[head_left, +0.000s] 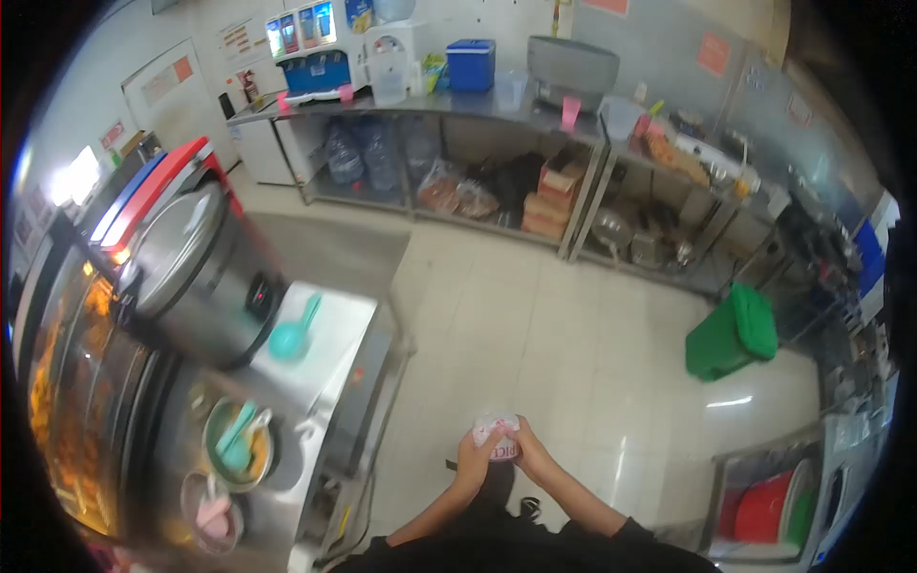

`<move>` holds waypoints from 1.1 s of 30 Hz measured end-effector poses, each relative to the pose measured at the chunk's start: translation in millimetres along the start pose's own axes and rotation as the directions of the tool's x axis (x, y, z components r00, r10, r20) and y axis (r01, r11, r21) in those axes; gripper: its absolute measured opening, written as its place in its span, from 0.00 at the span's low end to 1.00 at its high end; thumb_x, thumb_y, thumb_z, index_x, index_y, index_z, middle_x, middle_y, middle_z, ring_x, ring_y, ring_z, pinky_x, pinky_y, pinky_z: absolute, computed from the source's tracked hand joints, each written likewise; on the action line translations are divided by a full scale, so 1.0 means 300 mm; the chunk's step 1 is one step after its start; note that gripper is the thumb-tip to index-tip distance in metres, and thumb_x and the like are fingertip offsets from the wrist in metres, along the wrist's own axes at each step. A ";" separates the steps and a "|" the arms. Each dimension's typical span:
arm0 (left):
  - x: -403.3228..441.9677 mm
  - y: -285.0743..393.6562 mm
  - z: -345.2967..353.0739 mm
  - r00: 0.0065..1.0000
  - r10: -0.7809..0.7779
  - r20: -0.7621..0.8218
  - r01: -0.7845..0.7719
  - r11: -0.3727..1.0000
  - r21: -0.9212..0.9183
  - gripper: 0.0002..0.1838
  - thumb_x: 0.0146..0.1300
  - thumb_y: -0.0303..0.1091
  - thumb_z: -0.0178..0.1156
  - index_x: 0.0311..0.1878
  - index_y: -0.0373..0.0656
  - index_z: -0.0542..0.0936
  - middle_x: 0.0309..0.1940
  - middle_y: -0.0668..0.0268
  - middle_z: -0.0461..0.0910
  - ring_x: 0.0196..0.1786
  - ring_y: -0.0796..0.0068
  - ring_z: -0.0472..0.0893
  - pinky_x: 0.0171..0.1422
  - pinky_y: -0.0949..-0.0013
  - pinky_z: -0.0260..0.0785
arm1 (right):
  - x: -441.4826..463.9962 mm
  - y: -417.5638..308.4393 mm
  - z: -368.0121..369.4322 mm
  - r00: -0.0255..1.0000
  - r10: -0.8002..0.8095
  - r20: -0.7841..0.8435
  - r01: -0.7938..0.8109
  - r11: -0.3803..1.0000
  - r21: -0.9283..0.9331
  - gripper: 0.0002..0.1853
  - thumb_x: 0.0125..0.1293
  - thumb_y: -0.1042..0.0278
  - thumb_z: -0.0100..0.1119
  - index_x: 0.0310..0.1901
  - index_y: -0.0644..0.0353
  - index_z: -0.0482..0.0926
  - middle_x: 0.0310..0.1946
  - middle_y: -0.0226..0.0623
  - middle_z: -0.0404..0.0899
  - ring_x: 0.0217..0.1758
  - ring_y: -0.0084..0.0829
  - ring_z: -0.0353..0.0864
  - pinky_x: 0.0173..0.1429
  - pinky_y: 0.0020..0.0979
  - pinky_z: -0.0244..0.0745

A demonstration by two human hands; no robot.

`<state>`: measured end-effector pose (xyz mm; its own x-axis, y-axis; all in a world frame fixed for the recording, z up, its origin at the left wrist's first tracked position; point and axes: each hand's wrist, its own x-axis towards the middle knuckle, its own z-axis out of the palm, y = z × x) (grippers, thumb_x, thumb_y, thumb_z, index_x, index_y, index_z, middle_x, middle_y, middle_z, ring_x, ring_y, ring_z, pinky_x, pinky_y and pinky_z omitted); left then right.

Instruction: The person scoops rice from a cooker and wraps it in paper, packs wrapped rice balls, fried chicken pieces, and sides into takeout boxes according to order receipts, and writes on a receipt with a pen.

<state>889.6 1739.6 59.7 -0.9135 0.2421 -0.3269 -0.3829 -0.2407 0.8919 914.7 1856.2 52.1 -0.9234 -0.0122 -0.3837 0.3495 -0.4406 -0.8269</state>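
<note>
Above the glossy tile floor (497, 325), low-center of view, a rounded pkg (497, 435) in white, crinkled wrap w/ red print sits btwn L hand (474, 455) and R hand (533, 453). Grip: both hands closed on opp. sides of it, fingers curled. To the L, metal counter (170, 409) carries a lg. cylindrical cooker (212, 277), brushed-metal body; adj. white board (336, 329) holds a smooth turquoise scoop (288, 340). Round bowl (210, 441) nearby holds turquoise utensils. Far R: green bin (731, 334), boxy, molded.
</note>
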 end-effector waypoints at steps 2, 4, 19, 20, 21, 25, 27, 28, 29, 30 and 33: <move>0.271 0.091 0.162 0.983 -0.095 0.156 0.087 0.995 0.056 0.23 0.63 0.43 0.57 0.53 0.34 0.72 0.46 0.61 0.77 0.49 0.75 0.76 0.55 0.71 0.67 | 0.174 -0.213 -0.118 0.996 -0.025 -0.085 0.029 0.998 0.047 0.22 0.68 0.56 0.44 0.59 0.58 0.61 0.56 0.37 0.66 0.59 0.33 0.68 0.60 0.40 0.67; 0.574 0.108 0.296 0.985 -0.059 0.160 0.057 0.998 0.018 0.26 0.64 0.46 0.55 0.57 0.37 0.68 0.50 0.61 0.74 0.53 0.74 0.73 0.57 0.69 0.65 | 0.382 -0.388 -0.230 0.989 -0.016 -0.144 0.031 0.995 0.098 0.22 0.68 0.55 0.44 0.58 0.57 0.63 0.55 0.37 0.68 0.58 0.33 0.69 0.60 0.41 0.67; 1.914 0.773 -0.095 0.825 0.109 -0.554 -0.112 0.993 0.029 0.30 0.66 0.58 0.43 0.63 0.47 0.64 0.57 0.63 0.72 0.58 0.70 0.71 0.61 0.63 0.57 | 2.499 -1.184 -0.205 0.894 0.344 0.288 -0.384 0.918 0.096 0.26 0.54 0.57 0.46 0.54 0.61 0.69 0.50 0.42 0.74 0.53 0.40 0.74 0.57 0.44 0.69; 1.932 0.830 -0.151 0.765 0.130 -0.631 -0.134 0.990 0.041 0.31 0.66 0.58 0.43 0.63 0.46 0.64 0.57 0.63 0.73 0.57 0.70 0.72 0.61 0.64 0.58 | 2.650 -1.217 -0.101 0.853 0.360 0.379 -0.410 0.910 0.057 0.27 0.54 0.58 0.44 0.55 0.64 0.68 0.50 0.44 0.74 0.54 0.40 0.74 0.59 0.44 0.69; 1.950 0.864 -0.212 0.700 0.150 -0.698 -0.159 0.986 0.052 0.31 0.65 0.58 0.44 0.62 0.46 0.65 0.56 0.63 0.73 0.56 0.71 0.73 0.60 0.66 0.58 | 2.781 -1.226 -0.003 0.820 0.384 0.425 -0.430 0.903 0.013 0.27 0.54 0.58 0.44 0.55 0.64 0.68 0.50 0.44 0.74 0.54 0.40 0.74 0.59 0.44 0.69; 2.165 0.910 -0.518 0.457 0.055 -0.888 -0.156 0.988 -0.018 0.30 0.64 0.59 0.45 0.61 0.48 0.67 0.54 0.65 0.75 0.54 0.71 0.74 0.58 0.65 0.59 | 3.315 -1.238 0.405 0.693 0.425 0.582 -0.513 0.858 -0.016 0.27 0.56 0.59 0.41 0.57 0.64 0.67 0.52 0.44 0.73 0.54 0.41 0.73 0.60 0.45 0.68; 2.339 0.991 -0.714 0.376 -0.115 -0.920 -0.117 0.978 -0.170 0.29 0.64 0.59 0.45 0.61 0.50 0.68 0.53 0.67 0.76 0.52 0.70 0.75 0.58 0.60 0.58 | 3.489 -1.218 0.582 0.676 0.416 0.609 -0.518 0.855 -0.009 0.27 0.57 0.59 0.40 0.57 0.63 0.67 0.53 0.44 0.72 0.54 0.42 0.73 0.60 0.46 0.68; 2.467 1.064 -0.805 0.435 -0.108 -0.894 -0.133 0.974 -0.183 0.29 0.64 0.59 0.46 0.61 0.51 0.68 0.55 0.67 0.75 0.54 0.70 0.74 0.59 0.59 0.57 | 3.572 -1.220 0.663 0.692 0.461 0.556 -0.551 0.834 -0.006 0.27 0.57 0.58 0.39 0.58 0.62 0.67 0.53 0.43 0.73 0.54 0.42 0.73 0.59 0.46 0.67; 2.586 1.158 -0.870 0.493 -0.115 -0.863 -0.142 0.968 -0.209 0.29 0.63 0.58 0.46 0.61 0.51 0.68 0.56 0.67 0.74 0.55 0.70 0.73 0.61 0.58 0.56 | 3.660 -1.238 0.722 0.704 0.517 0.487 -0.589 0.808 -0.005 0.27 0.57 0.57 0.39 0.58 0.60 0.67 0.53 0.42 0.73 0.54 0.42 0.73 0.59 0.47 0.67; 2.710 1.251 -0.939 0.559 -0.121 -0.820 -0.133 0.963 -0.234 0.29 0.64 0.58 0.46 0.62 0.51 0.67 0.57 0.67 0.73 0.58 0.70 0.71 0.62 0.59 0.56 | 3.752 -1.264 0.768 0.699 0.538 0.471 -0.594 0.803 -0.036 0.27 0.57 0.57 0.39 0.58 0.60 0.67 0.53 0.42 0.73 0.54 0.42 0.73 0.59 0.47 0.67; 3.054 1.516 -1.162 0.761 -0.061 -0.646 -0.125 0.963 -0.237 0.29 0.65 0.56 0.45 0.62 0.48 0.66 0.58 0.65 0.71 0.61 0.69 0.69 0.64 0.60 0.54 | 3.999 -1.237 0.968 0.633 0.603 0.486 -0.681 0.732 -0.021 0.27 0.57 0.54 0.39 0.57 0.57 0.69 0.53 0.41 0.73 0.55 0.41 0.73 0.57 0.46 0.68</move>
<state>-169.3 1524.2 56.9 -0.7605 -0.4085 -0.5047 -0.2873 -0.4853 0.8258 -369.0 1744.4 17.8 -0.4512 -0.7094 -0.5415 0.8879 -0.2955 -0.3527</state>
